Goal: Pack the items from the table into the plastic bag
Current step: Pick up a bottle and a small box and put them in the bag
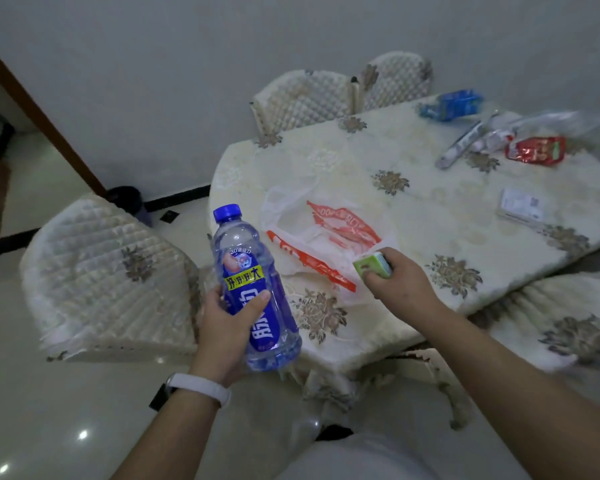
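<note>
Left hand (229, 320), a white band at its wrist, holds the blue-capped bottle (253, 282) off the near edge of the table (430, 209), thumb and fingers curled round the labelled middle. The bottle is probably rigid but smooth, so a grip round the label should hold best; how full it is I cannot tell.

The right hand (400, 289) clenches a small green carton (373, 266) just beside the plastic bag (322, 233). The carton looks light and stiff.

The bag lies flat and crumpled on the table between the hands. It is thin and limp, so its mouth likely needs lifting by a handle first.

A blue packet (452, 105), a red sachet (535, 150) and a white box (520, 204) lie well apart at the far side.
</note>
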Action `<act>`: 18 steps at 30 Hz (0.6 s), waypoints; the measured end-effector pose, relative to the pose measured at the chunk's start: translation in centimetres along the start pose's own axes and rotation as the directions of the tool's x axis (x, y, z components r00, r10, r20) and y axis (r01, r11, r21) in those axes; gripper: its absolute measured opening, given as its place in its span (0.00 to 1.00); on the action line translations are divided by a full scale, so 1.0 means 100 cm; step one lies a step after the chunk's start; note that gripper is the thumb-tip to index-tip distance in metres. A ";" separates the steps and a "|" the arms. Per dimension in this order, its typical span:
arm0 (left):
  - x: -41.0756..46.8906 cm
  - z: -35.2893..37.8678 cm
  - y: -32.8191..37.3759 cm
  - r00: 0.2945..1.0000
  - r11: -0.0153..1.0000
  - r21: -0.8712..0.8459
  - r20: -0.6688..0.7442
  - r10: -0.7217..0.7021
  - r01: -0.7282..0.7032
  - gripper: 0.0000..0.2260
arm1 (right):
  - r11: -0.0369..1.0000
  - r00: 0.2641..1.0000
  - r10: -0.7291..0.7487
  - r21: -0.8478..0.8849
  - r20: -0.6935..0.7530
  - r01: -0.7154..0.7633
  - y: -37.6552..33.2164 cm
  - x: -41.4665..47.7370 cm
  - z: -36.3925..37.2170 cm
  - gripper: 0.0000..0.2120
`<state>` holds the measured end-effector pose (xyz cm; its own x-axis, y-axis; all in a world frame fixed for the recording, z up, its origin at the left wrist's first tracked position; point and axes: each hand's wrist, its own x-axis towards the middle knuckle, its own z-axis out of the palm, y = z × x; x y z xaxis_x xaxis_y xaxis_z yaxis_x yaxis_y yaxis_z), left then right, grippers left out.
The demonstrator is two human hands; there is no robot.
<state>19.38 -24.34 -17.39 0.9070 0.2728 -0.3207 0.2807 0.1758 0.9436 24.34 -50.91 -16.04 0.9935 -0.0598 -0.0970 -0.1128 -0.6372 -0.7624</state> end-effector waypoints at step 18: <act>0.176 0.147 0.049 0.988 0.936 0.325 0.115 0.101 -0.133 0.25 | 0.974 0.962 0.185 0.095 0.202 -0.207 0.045 0.172 0.052 0.13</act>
<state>41.33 -32.58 -17.17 0.9608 0.1781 -0.2124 0.2439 -0.1792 0.9531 40.82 -50.79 -24.43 0.9314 -0.0200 -0.3633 -0.3169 -0.5353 -0.7830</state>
